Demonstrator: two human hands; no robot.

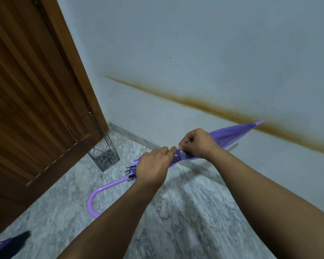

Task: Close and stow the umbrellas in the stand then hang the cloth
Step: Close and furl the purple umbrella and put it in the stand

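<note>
A pale wall [195,43] with a long rusty stain [204,106] fills most of what I can see, meeting a grey marble floor [185,212]; a wooden door [26,90] stands to the left. In the corner by the door sits a wire umbrella stand [103,152], with nothing in it as far as I can tell. Held in the air over the floor, well apart from the stand, is a folded purple umbrella [230,134]. Its long axis runs on a slant, the pointed tip up and to the right toward the wall, the hooked handle [95,199] down and to the left near the floor.

The left hand [151,166] is wrapped round the bunched canopy just above the black rib tips [130,171]. The right hand [196,143] pinches something small at the middle of the canopy, probably the closing strap, though I cannot make it out.

The risk, to my eye, is that the strap slips free and the canopy loosens, so it would catch on the stand's narrow wire mouth. A second purple shape [0,246] lies at the bottom left edge, possibly another umbrella.
</note>
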